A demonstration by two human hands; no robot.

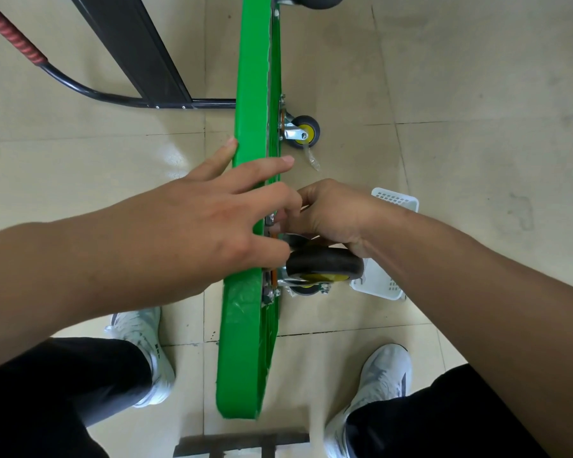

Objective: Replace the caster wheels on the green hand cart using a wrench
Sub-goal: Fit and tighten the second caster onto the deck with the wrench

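Observation:
The green hand cart stands on its edge between my feet, with its underside facing right. A black caster wheel with a yellow hub is on that underside, close to me. My left hand lies across the cart's top edge with its fingers spread and mostly straight. Its lower fingers reach the caster's metal bracket. My right hand sits just above that wheel, its fingers curled tight at the bracket. What they pinch is hidden, and no wrench shows plainly. A second, smaller grey caster is fixed farther along.
A white plastic basket stands on the tiled floor under my right forearm. The cart's black handle frame with a red grip lies to the far left. Another black wheel shows at the top edge. A dark stool edge is near my feet.

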